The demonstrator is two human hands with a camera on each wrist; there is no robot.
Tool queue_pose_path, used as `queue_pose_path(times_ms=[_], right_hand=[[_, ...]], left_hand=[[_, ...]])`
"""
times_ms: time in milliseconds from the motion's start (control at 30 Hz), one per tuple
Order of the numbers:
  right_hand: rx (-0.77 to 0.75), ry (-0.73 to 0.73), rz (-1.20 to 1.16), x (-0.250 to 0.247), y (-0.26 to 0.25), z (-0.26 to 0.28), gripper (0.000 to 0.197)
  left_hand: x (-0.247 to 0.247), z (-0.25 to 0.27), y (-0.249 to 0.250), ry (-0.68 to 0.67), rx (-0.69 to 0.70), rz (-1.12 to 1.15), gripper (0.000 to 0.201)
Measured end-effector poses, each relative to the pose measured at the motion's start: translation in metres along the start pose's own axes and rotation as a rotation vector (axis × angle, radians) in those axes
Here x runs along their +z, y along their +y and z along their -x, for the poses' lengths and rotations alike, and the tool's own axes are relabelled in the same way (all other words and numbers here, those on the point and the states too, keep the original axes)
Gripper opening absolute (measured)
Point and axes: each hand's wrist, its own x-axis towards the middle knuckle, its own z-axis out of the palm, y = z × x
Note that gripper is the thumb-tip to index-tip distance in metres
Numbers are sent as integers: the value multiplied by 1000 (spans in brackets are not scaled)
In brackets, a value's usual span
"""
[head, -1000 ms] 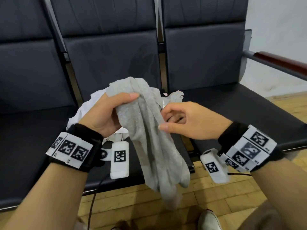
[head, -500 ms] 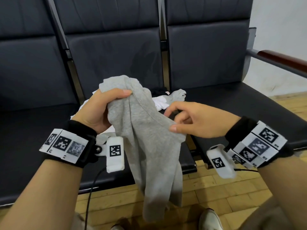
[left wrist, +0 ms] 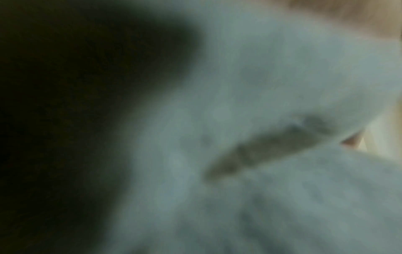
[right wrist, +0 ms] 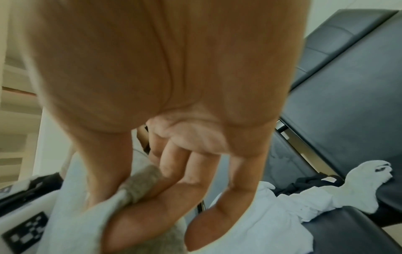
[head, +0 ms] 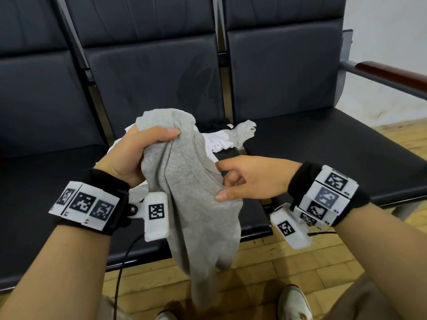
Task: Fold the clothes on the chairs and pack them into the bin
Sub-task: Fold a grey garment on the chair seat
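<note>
Even indoor light; left wrist view dark, badly blurred

- No words, brands or numbers can be read anywhere.
- The wrist bands (head: 84,202) and camera blocks (head: 156,212) carry only black-and-white square code markers.

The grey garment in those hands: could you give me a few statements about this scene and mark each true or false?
1. The left hand grips the top of the grey garment. True.
2. The grey garment lies flat on a seat. False: it hangs in the air, held by both hands.
3. The right hand pinches the garment's edge. True.
4. White clothes lie on the seat behind. True.
5. A bin stands on the chairs. False: no bin is in view.
</note>
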Motion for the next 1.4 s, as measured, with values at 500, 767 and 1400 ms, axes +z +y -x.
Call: queue_pose_path(times_ms=[500,767,1400], right_hand=[[146,-118,22,-6,-2,14,36],[74,-104,-118,-10,6,8,38],[126,182,-804,-13,1,11,46]], left_hand=[[2,-5,-1,-69,73,-180,26],[-1,-2,0,-137,34,-10,24],[-17,-16,-8,316,-125,-126,38]])
